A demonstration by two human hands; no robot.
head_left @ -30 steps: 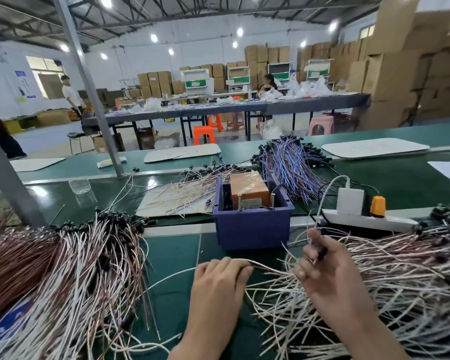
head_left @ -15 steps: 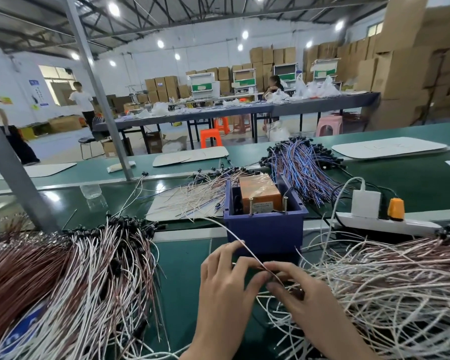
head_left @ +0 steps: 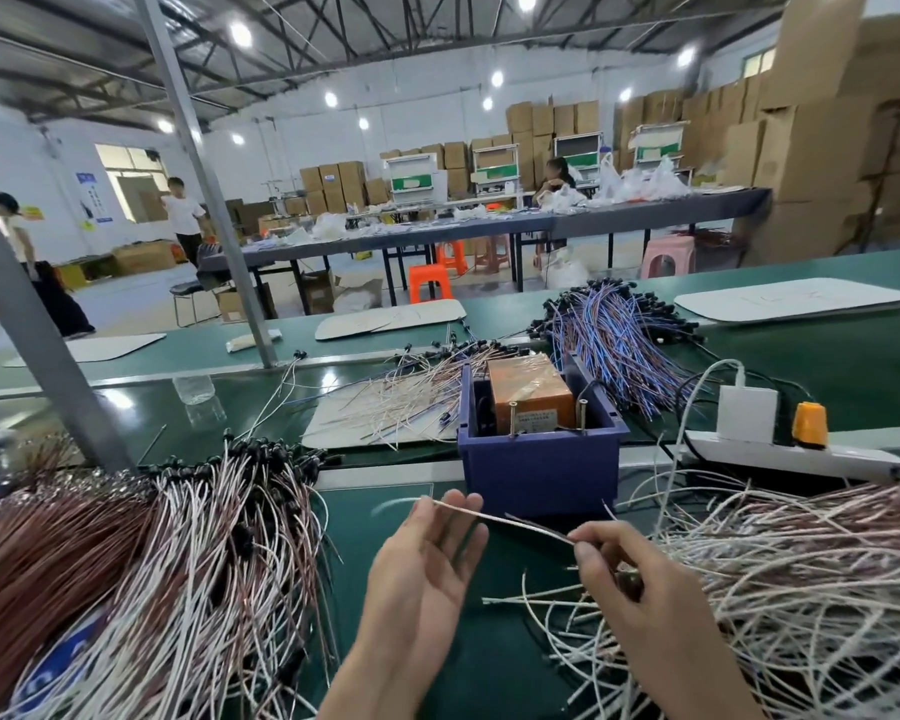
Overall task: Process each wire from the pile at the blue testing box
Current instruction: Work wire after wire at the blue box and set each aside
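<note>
A blue testing box (head_left: 539, 472) stands in the middle of the green bench, with an orange block (head_left: 528, 391) and two upright metal pins inside. Just in front of it I hold one white-and-brown wire (head_left: 500, 520) stretched between both hands. My left hand (head_left: 427, 558) has its palm up and fingers spread, and the wire's end rests at the fingertips. My right hand (head_left: 640, 589) pinches the other end between thumb and forefinger. A loose wire pile (head_left: 780, 589) lies under and right of my right hand.
A big bundle of white and brown wires (head_left: 141, 563) with black ends fills the left. Behind the box lie wires on a cardboard sheet (head_left: 385, 407) and a blue-purple wire bunch (head_left: 619, 345). A white power strip (head_left: 780, 452) with an orange plug sits right. A grey post (head_left: 48, 356) rises at the left.
My hands have drawn apart from a close pinch, lifting one wire out of the right pile and stretching it in front of the blue box. My left hand has opened.
</note>
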